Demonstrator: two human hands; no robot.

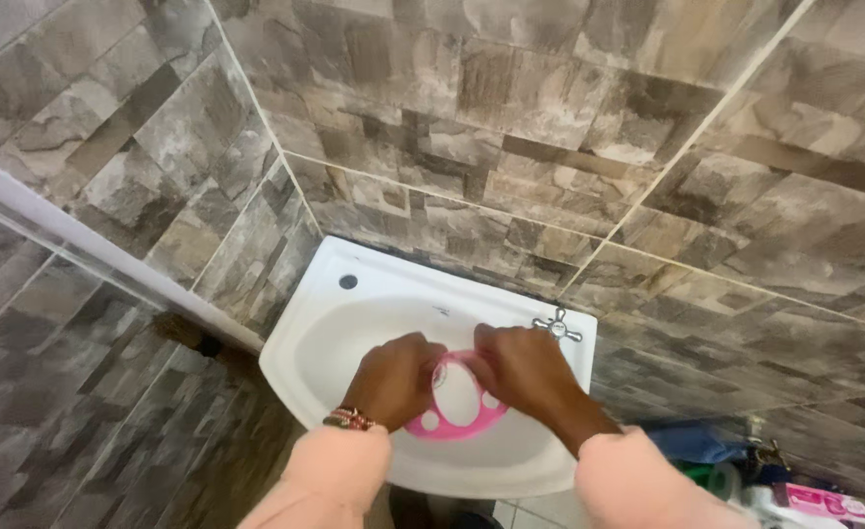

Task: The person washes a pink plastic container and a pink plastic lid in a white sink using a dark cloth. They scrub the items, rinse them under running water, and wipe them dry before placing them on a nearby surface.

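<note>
Viewpoint: head-worn camera, above the white basin (pixel 335 323).
Facing: steeply down, toward the tiled wall corner (pixel 286 167).
Nearness: close, at arm's reach.
Shared view: only one camera.

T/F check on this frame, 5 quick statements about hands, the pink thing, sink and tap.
1. Both hands grip a pink ring-shaped object with holes over the basin. True: left hand and right hand hold the pink object from either side.
2. The sink is black. False: the sink is white.
3. A cross-handle tap sits at the sink's right rear corner. True: tap.
4. The left wrist is bare. False: it wears beaded bracelets.
5. The walls are plain white paint. False: grey-brown stone-look tiles.
</note>
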